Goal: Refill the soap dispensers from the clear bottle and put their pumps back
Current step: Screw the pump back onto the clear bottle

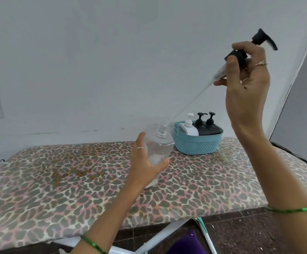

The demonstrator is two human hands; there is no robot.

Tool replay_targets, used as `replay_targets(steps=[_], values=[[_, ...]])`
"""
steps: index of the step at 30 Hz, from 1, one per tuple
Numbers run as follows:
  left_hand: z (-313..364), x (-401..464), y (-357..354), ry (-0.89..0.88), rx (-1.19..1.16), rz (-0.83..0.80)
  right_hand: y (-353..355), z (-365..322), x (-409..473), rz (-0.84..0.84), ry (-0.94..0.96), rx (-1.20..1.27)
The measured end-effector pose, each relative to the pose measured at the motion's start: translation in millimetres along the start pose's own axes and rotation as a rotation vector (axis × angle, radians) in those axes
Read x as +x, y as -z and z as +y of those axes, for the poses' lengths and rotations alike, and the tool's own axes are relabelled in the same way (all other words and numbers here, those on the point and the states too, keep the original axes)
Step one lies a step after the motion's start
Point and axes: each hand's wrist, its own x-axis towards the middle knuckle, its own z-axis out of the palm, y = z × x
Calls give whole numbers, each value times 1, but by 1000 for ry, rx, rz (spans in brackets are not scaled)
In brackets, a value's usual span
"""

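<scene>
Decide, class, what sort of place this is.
Probably a room at home: a leopard-print ironing board serves as the table against a plain white wall, with a blue basket of soap dispensers.

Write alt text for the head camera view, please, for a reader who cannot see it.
The right hand lifts a black pump, its tube end at the neck of a clear bottle held by the left hand. Behind, on a leopard-print board, a blue basket holds three dispensers.

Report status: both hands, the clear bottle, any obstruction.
Left hand grips clear bottle. Right hand holds black pump aloft, tube tip at bottle mouth. Nothing obstructing.
</scene>
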Motion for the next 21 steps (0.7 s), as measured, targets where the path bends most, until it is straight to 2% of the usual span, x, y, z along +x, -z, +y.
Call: replay_targets(steps=[5, 11, 15, 19, 21], values=[[5, -2, -2, -15, 14, -43, -15, 8, -11, -177, -40, -70], [3, -2, -6, -8, 46, -48, -34, 42, -59, -555, -200, -179], [1, 2, -8, 21, 33, -44, -36, 52, -84, -610, -273, -136], [6, -1, -11, 32, 32, -29, -36, 54, -89, -582, -255, -135], [-4, 1, -12, 82, 60, -17, -48, 63, -90, -627, -272, -132]])
